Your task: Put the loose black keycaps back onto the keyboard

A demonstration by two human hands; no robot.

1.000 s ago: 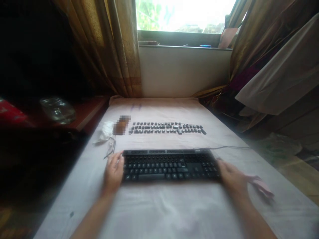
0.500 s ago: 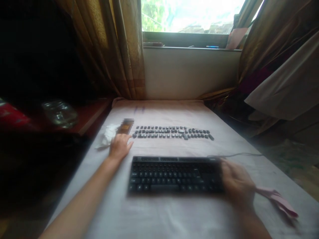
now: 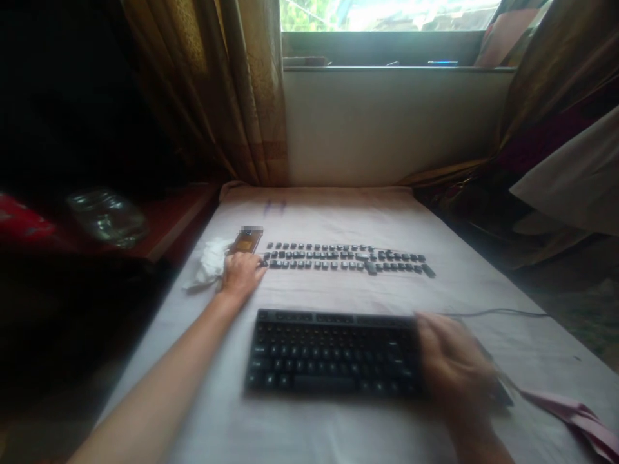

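Note:
A black keyboard (image 3: 329, 351) lies on the pale cloth-covered table (image 3: 338, 212), its cable (image 3: 503, 313) running off to the right. Beyond it, loose dark keycaps (image 3: 348, 256) lie in rows. My left hand (image 3: 240, 273) reaches past the keyboard's left end to the left end of those rows. Its fingers are curled, touching a small brown object (image 3: 248, 240); what they hold is hidden. My right hand (image 3: 452, 367) covers the keyboard's right end and is smeared by motion.
A crumpled white tissue (image 3: 211, 263) lies left of my left hand. A pink cloth (image 3: 578, 419) trails at the near right. A glass jar (image 3: 107, 218) stands on a dark side shelf at left. Curtains (image 3: 227, 90) and a window wall close the far end.
My left hand left the keyboard's left end and moved forward to the brown object by the keycap rows. My right hand stayed at the keyboard's right end.

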